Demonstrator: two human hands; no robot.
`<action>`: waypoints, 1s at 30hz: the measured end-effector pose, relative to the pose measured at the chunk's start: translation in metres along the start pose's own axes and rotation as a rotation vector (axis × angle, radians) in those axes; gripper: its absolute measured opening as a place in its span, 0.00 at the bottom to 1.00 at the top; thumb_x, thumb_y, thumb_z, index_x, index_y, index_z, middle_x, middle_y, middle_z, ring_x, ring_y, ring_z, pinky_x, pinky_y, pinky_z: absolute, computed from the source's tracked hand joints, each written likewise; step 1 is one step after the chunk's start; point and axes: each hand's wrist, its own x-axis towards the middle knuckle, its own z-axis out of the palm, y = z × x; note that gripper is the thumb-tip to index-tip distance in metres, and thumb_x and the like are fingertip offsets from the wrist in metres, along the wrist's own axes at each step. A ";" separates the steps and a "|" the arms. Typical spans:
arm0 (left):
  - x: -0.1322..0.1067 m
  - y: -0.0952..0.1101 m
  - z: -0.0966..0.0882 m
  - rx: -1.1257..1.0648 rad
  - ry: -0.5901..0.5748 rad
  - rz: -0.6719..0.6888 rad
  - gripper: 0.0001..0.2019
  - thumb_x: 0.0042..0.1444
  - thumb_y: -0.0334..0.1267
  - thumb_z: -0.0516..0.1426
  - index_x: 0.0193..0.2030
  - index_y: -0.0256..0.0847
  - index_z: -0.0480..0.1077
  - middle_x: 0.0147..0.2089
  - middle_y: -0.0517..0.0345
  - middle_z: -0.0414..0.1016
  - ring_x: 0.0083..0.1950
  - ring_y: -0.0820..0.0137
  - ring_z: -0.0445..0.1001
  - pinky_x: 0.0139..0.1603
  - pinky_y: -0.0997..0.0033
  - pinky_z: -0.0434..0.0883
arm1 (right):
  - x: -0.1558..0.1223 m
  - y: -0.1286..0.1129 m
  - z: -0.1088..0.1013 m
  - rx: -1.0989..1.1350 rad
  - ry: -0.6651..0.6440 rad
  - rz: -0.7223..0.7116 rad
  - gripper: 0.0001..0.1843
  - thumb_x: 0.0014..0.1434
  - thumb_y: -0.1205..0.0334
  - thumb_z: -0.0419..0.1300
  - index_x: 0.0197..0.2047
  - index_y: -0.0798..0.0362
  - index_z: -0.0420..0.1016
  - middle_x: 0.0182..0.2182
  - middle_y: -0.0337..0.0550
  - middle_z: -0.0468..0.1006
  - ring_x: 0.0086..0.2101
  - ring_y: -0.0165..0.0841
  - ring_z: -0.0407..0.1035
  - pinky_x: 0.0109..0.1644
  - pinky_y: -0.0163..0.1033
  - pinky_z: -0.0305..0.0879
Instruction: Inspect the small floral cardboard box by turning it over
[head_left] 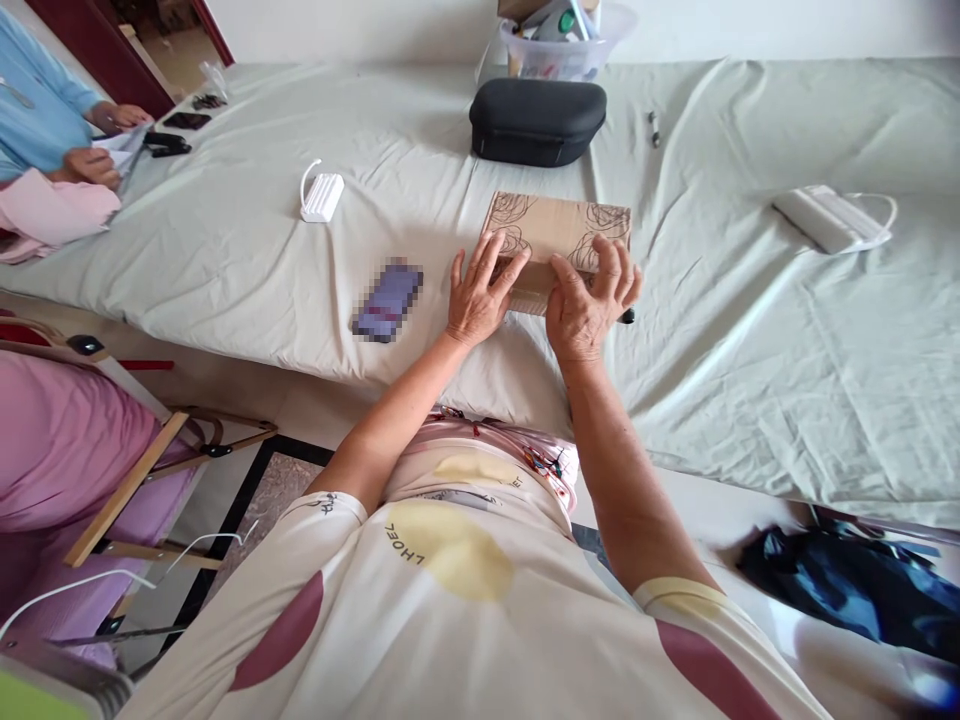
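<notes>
— Where is the box (559, 235) placed?
— On the sheet-covered surface (225, 250), near the front edge. The left hand (480, 295) and right hand (589, 305) are laid side by side on its near part.
— What is found around it?
— A phone (388, 300) is laid just to its left. A case (538, 120) is set behind it, with a tub (562, 50) behind that. One mask (832, 218) is seen well apart on the right, and another (322, 197) left of the case.

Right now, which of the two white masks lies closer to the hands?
The small folded mask left of the box, beyond the phone. The other mask lies farther off, on the right.
</notes>
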 end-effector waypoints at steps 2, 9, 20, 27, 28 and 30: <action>0.001 -0.004 0.000 0.007 0.008 0.006 0.25 0.72 0.44 0.50 0.73 0.57 0.68 0.82 0.56 0.58 0.87 0.53 0.43 0.85 0.36 0.39 | 0.002 0.017 0.001 -0.011 0.118 0.022 0.18 0.71 0.52 0.56 0.60 0.42 0.78 0.68 0.53 0.68 0.72 0.55 0.57 0.69 0.67 0.60; 0.003 -0.013 0.000 0.007 0.023 -0.013 0.29 0.72 0.55 0.52 0.76 0.52 0.66 0.84 0.50 0.55 0.88 0.51 0.38 0.85 0.35 0.38 | 0.005 0.048 0.005 0.231 0.133 0.150 0.21 0.72 0.51 0.51 0.60 0.47 0.77 0.48 0.51 0.78 0.44 0.41 0.77 0.51 0.50 0.78; -0.006 -0.006 0.002 0.037 -0.087 0.193 0.35 0.68 0.68 0.51 0.73 0.51 0.68 0.82 0.46 0.57 0.87 0.52 0.45 0.85 0.42 0.43 | -0.014 -0.002 0.015 0.329 -0.085 -0.143 0.21 0.73 0.48 0.51 0.54 0.46 0.82 0.44 0.49 0.83 0.43 0.40 0.78 0.53 0.48 0.78; -0.005 -0.011 0.002 -0.031 -0.106 0.209 0.26 0.72 0.61 0.44 0.67 0.58 0.69 0.79 0.56 0.64 0.85 0.62 0.51 0.86 0.48 0.46 | 0.000 0.031 0.014 0.238 0.059 0.099 0.24 0.75 0.44 0.50 0.56 0.47 0.81 0.46 0.51 0.80 0.45 0.44 0.77 0.54 0.53 0.76; -0.005 -0.012 0.001 -0.028 -0.107 0.212 0.25 0.73 0.60 0.42 0.66 0.57 0.69 0.79 0.56 0.64 0.85 0.64 0.51 0.86 0.50 0.47 | 0.003 0.038 0.014 0.223 0.081 0.120 0.25 0.75 0.44 0.49 0.57 0.47 0.81 0.46 0.51 0.80 0.46 0.44 0.77 0.55 0.54 0.76; -0.005 -0.012 0.001 -0.006 -0.104 0.214 0.26 0.73 0.59 0.40 0.65 0.54 0.69 0.80 0.53 0.62 0.85 0.66 0.50 0.85 0.53 0.48 | 0.006 0.048 0.016 0.207 0.120 0.146 0.26 0.76 0.43 0.47 0.59 0.47 0.80 0.46 0.51 0.79 0.47 0.44 0.76 0.56 0.55 0.76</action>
